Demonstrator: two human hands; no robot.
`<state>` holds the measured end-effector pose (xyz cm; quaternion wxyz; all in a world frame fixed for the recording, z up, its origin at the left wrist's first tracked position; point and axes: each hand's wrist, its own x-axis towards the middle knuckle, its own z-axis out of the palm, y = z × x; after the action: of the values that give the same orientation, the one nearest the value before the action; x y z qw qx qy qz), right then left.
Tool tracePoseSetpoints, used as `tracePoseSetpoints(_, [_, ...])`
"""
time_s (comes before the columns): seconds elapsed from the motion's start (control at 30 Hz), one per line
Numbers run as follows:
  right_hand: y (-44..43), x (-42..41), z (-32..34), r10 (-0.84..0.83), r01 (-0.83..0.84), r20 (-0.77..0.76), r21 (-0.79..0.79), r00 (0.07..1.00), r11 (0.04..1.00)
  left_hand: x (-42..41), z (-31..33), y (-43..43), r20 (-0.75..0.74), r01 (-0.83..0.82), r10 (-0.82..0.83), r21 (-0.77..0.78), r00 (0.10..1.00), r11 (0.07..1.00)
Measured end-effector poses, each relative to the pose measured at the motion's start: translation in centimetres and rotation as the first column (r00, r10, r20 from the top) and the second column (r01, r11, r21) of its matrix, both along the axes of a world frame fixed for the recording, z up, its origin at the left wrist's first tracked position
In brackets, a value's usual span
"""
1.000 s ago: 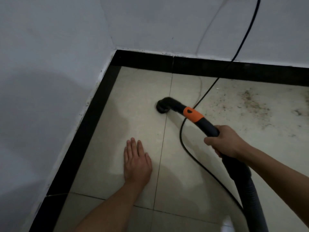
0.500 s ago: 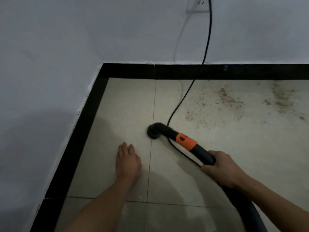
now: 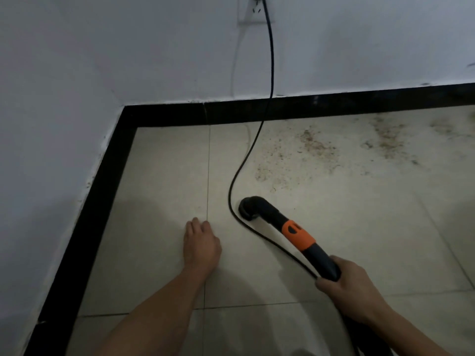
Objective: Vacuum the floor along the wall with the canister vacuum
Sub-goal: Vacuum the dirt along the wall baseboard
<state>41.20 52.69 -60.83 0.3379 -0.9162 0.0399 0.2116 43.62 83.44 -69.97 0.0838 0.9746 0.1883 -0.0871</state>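
I have my right hand (image 3: 350, 286) wrapped around the black vacuum wand (image 3: 318, 258), its fingers clamped on the grip just behind the orange collar (image 3: 297, 234). The wand slopes down and away from me to the round nozzle (image 3: 248, 209), which sits flat on the pale floor tile (image 3: 167, 176), out from the corner and well apart from the black skirting (image 3: 282, 109) along the far wall (image 3: 359, 47). My left hand (image 3: 201, 244) rests palm down on the floor to the left of the nozzle, fingers together and holding nothing, its fingertips (image 3: 198, 223) at a grout line. The black power cord (image 3: 270, 73) hangs from the wall socket (image 3: 75, 11) at the top, drops to the floor, curves just left of the nozzle and runs back under the wand toward my right hand. Beyond the nozzle, to the right, brownish dirt (image 3: 316, 147) is scattered over the tiles near the skirting.
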Motion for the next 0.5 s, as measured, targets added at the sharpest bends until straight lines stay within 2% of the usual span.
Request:
tracePoseSetpoints(0.27, [0.8,0.4,-0.7,0.049,-0.049,0.011,-0.032,0.999,0.998,0.4,-0.2,0.0,0.017,0.047,-0.047,0.018,0.999,0.999])
tracePoseSetpoints(0.5, [-6.1,-2.4,-1.3,-0.29,0.29,-0.004,-0.02,0.957,0.957,3.4,0.2,-4.5,0.041,0.131,-0.13,-0.035,0.991,0.991])
